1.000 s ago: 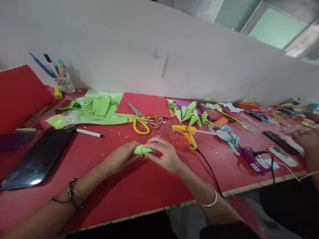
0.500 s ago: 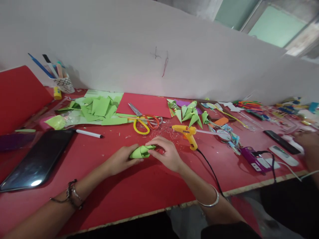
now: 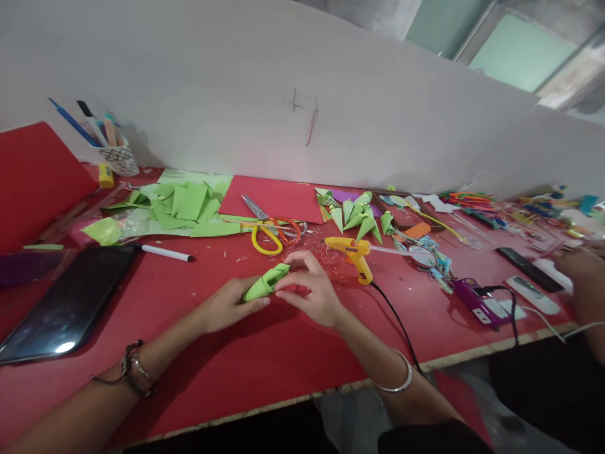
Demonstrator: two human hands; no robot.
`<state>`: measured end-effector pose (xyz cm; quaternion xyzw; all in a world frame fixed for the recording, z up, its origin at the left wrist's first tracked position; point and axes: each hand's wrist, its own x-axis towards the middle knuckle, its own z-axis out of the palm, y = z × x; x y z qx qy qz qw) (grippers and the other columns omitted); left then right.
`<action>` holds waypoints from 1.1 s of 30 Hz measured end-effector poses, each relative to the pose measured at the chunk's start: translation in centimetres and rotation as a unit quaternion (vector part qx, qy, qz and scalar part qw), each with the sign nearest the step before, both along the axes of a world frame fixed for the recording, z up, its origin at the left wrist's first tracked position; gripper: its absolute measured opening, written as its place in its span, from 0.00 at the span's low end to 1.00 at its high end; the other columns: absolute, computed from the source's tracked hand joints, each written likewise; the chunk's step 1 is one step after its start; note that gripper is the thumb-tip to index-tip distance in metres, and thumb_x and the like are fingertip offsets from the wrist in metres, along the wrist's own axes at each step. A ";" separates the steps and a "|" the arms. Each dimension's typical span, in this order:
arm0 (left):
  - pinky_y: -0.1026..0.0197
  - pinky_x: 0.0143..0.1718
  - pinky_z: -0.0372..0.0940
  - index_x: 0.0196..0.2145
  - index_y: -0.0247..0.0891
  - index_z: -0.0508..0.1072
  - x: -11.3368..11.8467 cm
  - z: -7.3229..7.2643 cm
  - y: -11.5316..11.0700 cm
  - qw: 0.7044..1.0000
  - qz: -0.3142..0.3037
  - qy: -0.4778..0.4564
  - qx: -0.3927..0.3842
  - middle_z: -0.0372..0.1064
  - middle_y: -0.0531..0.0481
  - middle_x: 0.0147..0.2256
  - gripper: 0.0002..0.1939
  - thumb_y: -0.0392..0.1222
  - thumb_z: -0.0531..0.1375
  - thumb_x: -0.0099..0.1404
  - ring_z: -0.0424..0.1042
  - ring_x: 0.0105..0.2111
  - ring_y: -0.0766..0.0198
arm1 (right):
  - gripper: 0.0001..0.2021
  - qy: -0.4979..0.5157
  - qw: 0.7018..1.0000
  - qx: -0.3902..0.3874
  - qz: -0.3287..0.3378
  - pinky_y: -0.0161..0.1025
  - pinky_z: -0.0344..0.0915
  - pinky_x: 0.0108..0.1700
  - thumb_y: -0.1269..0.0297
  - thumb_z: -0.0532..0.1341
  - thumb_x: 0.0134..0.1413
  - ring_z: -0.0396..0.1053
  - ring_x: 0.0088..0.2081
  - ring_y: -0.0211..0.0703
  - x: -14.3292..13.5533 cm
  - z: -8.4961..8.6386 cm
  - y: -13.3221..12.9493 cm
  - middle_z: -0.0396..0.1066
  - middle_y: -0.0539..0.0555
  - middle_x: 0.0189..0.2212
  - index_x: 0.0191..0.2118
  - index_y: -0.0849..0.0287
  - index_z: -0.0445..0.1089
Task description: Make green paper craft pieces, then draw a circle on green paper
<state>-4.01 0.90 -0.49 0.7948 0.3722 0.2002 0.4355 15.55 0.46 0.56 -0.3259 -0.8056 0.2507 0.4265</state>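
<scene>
A piece of green paper (image 3: pixel 265 285), rolled into a cone-like tube, is held above the red table by my left hand (image 3: pixel 232 305), whose fingers wrap its left end. At the right side of the roll, my right hand (image 3: pixel 314 293) pinches the loose edge with thumb and forefinger, the other fingers curved above. Just beyond my hands lie scissors (image 3: pixel 267 239) with yellow and orange handles. To the right rests a yellow glue gun (image 3: pixel 352 252) with a clear stick in its back. Several finished green paper cones (image 3: pixel 357 217) sit behind it.
Cut green paper (image 3: pixel 189 205) and a red sheet (image 3: pixel 278 195) lie along the wall. A phone (image 3: pixel 70 293) and a marker (image 3: pixel 167 253) are at left. A purple power strip (image 3: pixel 477 306) and another person's hand (image 3: pixel 579 261) are at right.
The green roll has tilted, its right end now higher. My right hand's fingers have shifted off its top to its right edge and spread somewhat. My left hand keeps its hold.
</scene>
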 end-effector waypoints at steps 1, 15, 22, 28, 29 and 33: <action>0.64 0.39 0.59 0.46 0.36 0.65 0.0 0.0 0.0 1.000 0.003 -0.003 0.003 0.69 0.51 0.40 0.19 0.47 0.51 0.60 0.65 0.37 0.63 | 0.02 0.000 1.000 -0.002 -0.001 0.41 0.61 0.47 0.66 0.61 0.48 0.60 0.44 0.41 0.0 0.0 0.0 0.56 0.53 0.39 0.30 0.55 0.70; 0.64 0.33 0.59 0.45 0.35 0.62 0.0 -0.2 -0.1 0.996 0.072 0.034 0.028 0.67 0.50 0.35 0.20 0.50 0.52 0.59 0.63 0.32 0.64 | 0.04 -0.030 0.999 -0.004 -0.044 0.41 0.60 0.45 0.67 0.56 0.52 0.60 0.43 0.41 -0.3 0.0 -0.2 0.56 0.54 0.37 0.32 0.57 0.67; 0.66 0.27 0.56 0.38 0.34 0.62 0.1 -0.2 -0.2 0.992 0.089 0.061 0.061 0.63 0.53 0.28 0.17 0.51 0.51 0.58 0.60 0.27 0.66 | 0.03 -0.030 0.998 -0.003 -0.061 0.39 0.59 0.46 0.69 0.56 0.52 0.60 0.43 0.41 -0.4 -0.1 -0.3 0.56 0.54 0.38 0.32 0.58 0.66; 0.67 0.24 0.53 0.32 0.36 0.60 0.1 -0.2 -0.3 0.988 0.108 0.076 0.082 0.58 0.56 0.24 0.14 0.51 0.50 0.59 0.57 0.23 0.68 | 0.02 -0.015 0.998 -0.004 -0.063 0.39 0.59 0.45 0.67 0.58 0.51 0.60 0.42 0.40 -0.4 -0.2 -0.2 0.57 0.53 0.37 0.31 0.58 0.66; 0.67 0.24 0.53 0.32 0.36 0.60 0.1 -0.2 -0.3 0.988 0.107 0.074 0.083 0.58 0.56 0.24 0.13 0.50 0.50 0.59 0.57 0.23 0.69 | 0.02 -0.016 0.998 -0.006 -0.062 0.39 0.59 0.45 0.66 0.58 0.51 0.60 0.42 0.40 -0.4 -0.2 -0.2 0.57 0.53 0.37 0.31 0.58 0.66; 0.67 0.24 0.53 0.31 0.36 0.60 0.1 -0.1 -0.4 0.989 0.105 0.069 0.082 0.58 0.56 0.24 0.13 0.50 0.50 0.59 0.57 0.23 0.69 | 0.02 -0.025 0.998 -0.011 -0.058 0.41 0.60 0.44 0.66 0.57 0.51 0.60 0.42 0.41 -0.4 -0.3 -0.2 0.58 0.53 0.37 0.31 0.57 0.66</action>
